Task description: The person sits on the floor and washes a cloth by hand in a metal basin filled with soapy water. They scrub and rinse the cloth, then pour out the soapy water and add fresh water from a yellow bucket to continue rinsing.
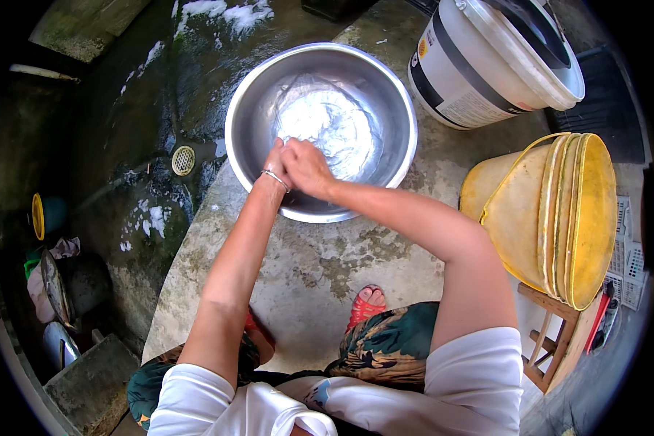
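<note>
A wide metal basin (395, 138) rests on the concrete in front of me, with bright, shiny water in its bottom. Over its near left part my two hands are pressed together. My left hand (275, 164), with a bracelet (275, 178) at the wrist, is closed, and most of its fingers are covered by the other hand. My right hand (307, 167) lies against it with fingers curled. Whether anything is between them is hidden.
A white bucket (458, 69) stands beyond the basin to the right. Nearer, a yellow bucket (512, 189) sits above a wooden stool (548, 334). Wet dark ground with foam (152, 218) and a round drain (184, 160) lies left. A concrete block (91, 385) is at lower left.
</note>
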Action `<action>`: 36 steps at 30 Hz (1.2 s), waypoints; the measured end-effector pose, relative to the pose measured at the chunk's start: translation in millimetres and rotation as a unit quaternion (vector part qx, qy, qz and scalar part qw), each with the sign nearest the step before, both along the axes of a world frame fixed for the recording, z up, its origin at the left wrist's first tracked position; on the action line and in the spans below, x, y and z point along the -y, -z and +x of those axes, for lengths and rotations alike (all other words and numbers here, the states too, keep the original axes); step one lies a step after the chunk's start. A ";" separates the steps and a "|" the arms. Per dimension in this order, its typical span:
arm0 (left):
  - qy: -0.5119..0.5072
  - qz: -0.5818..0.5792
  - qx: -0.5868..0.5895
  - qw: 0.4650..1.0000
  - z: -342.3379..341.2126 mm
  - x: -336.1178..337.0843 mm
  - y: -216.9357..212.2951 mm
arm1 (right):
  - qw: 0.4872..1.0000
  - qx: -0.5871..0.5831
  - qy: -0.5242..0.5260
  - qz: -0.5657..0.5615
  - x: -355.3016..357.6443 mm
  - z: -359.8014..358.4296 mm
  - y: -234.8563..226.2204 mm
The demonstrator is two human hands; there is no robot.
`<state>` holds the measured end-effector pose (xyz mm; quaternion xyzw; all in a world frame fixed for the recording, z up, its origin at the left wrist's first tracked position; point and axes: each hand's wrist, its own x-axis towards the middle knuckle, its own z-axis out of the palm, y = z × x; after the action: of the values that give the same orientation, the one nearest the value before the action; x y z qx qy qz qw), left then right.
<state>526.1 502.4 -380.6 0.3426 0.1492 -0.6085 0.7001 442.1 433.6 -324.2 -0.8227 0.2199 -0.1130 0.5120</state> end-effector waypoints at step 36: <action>-0.112 -0.250 0.049 0.961 -40.0 16.5 -86.6 | 0.980 0.169 -0.089 -0.050 10.0 -2.4 -42.6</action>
<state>486.1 485.9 -294.0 0.1673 -0.0049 -0.5267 0.8334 439.7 423.6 -281.6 -0.8327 0.0502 -0.2152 0.5076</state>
